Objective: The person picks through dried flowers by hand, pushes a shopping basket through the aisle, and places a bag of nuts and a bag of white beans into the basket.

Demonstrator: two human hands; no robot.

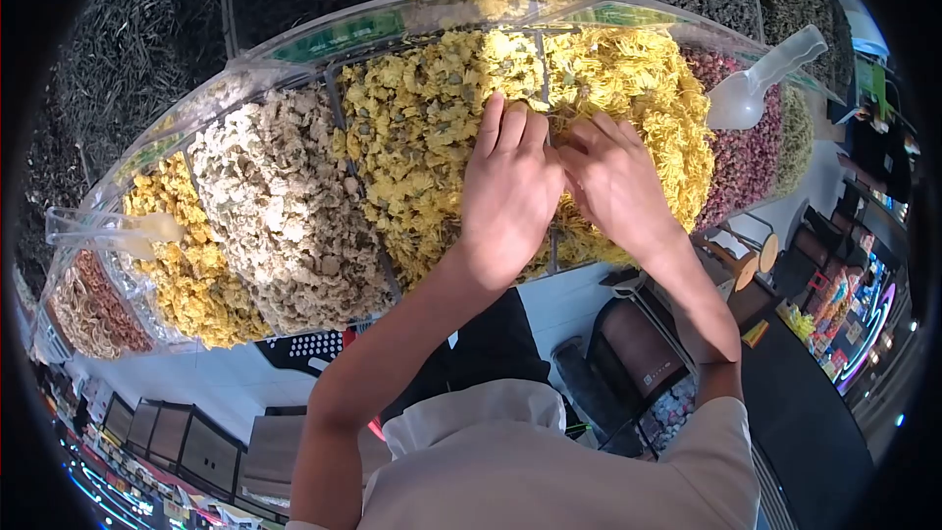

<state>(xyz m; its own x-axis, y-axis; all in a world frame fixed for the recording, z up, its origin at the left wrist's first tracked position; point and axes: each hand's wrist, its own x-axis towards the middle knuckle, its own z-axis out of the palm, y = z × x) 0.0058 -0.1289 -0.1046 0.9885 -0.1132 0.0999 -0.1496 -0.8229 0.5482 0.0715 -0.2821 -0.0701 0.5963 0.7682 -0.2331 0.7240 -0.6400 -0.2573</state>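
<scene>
Resting flat and open on the yellow flowers (422,128), left hand (510,191); right hand (613,182) just beside it, fingers curled, pinching flowers near the divider (543,69).

A clear plastic scoop (760,81) rests on dried rosebuds (743,152) beside pale flowers (285,206).

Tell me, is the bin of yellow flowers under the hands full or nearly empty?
Full. The yellow flowers are heaped up to the clear divider, and both the left hand and right hand rest on top.
</scene>
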